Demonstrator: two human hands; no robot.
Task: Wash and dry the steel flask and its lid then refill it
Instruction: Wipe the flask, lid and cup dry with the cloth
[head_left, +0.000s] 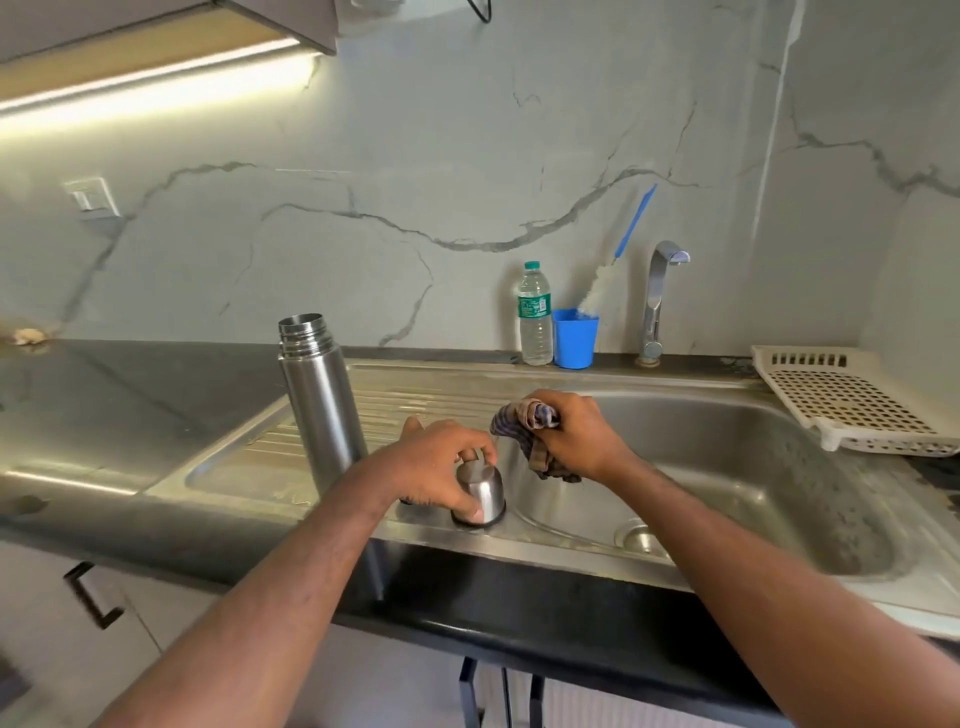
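The steel flask (322, 400) stands upright and uncapped on the sink's ribbed drainboard (415, 395). Its steel lid (485, 493) sits upside-down-cup fashion on the drainboard's front edge, just right of the flask's base. My left hand (441, 467) is curled over the lid, fingers gripping its top and side. My right hand (576, 434) hovers over the left rim of the sink basin (727, 467), clenched around a bunched striped cloth (524, 431) that hangs down beside the lid.
At the back of the counter stand a clear water bottle (535, 317), a blue cup (574, 338) holding a bottle brush (618, 260), and the tap (657, 301). A cream plastic rack (852, 400) lies right of the basin. Dark countertop (130, 395) stretches left.
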